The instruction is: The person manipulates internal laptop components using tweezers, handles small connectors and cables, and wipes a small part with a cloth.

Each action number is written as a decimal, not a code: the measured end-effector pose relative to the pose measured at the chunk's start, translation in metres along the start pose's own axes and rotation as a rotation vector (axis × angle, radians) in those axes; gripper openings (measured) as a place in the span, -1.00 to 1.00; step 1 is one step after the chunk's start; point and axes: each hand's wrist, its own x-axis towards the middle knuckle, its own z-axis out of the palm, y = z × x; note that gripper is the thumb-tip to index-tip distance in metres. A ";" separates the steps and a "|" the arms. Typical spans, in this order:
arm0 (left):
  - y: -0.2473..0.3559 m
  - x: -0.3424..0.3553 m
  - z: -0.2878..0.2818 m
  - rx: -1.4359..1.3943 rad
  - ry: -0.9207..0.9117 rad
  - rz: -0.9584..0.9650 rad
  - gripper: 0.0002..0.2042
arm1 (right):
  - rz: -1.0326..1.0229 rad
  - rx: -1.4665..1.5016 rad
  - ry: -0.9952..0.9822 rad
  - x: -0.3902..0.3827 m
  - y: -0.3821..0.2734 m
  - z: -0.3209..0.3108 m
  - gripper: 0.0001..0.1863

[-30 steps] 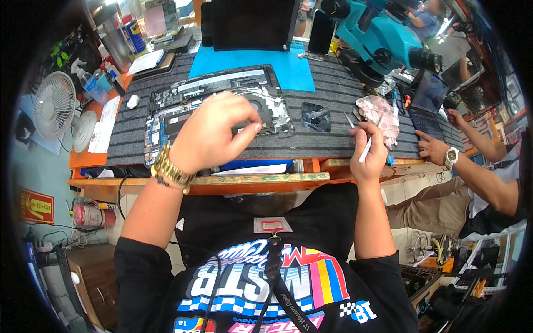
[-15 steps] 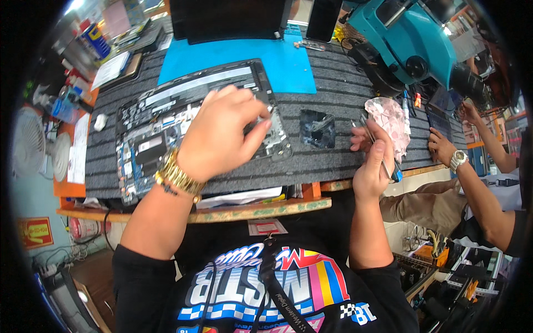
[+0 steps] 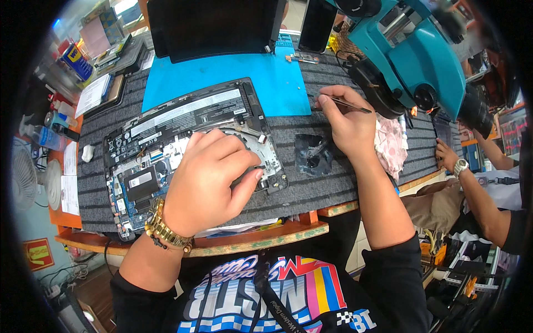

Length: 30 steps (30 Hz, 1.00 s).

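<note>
A laptop base (image 3: 194, 115) lies opened up on the grey striped mat, its battery, blue circuit board and black parts exposed. Above its near right part is my left hand (image 3: 219, 180), wearing a gold watch. Thumb and fingers are drawn together there around a small dark piece that is mostly hidden. My right hand (image 3: 351, 125) is raised to the right of the laptop and closed on dark metal tweezers (image 3: 355, 106), which lie across its fingers. Between the laptop and my right forearm is a small dark square pad (image 3: 312, 154).
A blue mat (image 3: 222, 72) reaches behind the laptop, with a dark screen (image 3: 214, 28) at its back. A teal microscope (image 3: 411, 61) overhangs the right side, near a pink cloth (image 3: 390, 145). Another person's hand (image 3: 446, 155) rests at the far right. Bottles and papers line the left.
My right hand has moved up and left from beside the pink cloth, and the tweezers now lie more level. My left hand has lowered closer to the laptop. The whole view has shifted slightly.
</note>
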 end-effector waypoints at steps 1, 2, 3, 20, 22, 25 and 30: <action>0.001 0.001 -0.002 0.000 0.003 0.000 -0.89 | -0.027 -0.050 0.037 0.004 0.004 0.001 -0.80; 0.002 0.002 -0.003 0.002 0.002 0.004 -0.88 | -0.055 -0.100 0.074 0.007 0.008 0.001 -0.79; 0.002 0.001 -0.004 0.007 -0.001 0.005 -0.88 | -0.056 -0.097 0.070 0.009 0.015 0.003 -0.79; 0.009 0.002 0.000 -0.021 -0.017 0.004 -0.87 | 0.119 -0.036 0.021 0.023 0.026 0.009 -0.76; 0.008 0.002 0.001 -0.025 -0.016 0.009 -0.86 | 0.113 -0.069 0.018 0.023 0.023 0.010 -0.76; 0.008 0.002 0.002 -0.034 -0.014 0.011 -0.87 | 0.100 -0.106 0.025 0.022 0.018 0.012 -0.77; 0.008 -0.001 0.001 -0.012 -0.073 -0.004 -0.74 | 0.122 -0.102 0.030 0.022 0.018 0.013 -0.77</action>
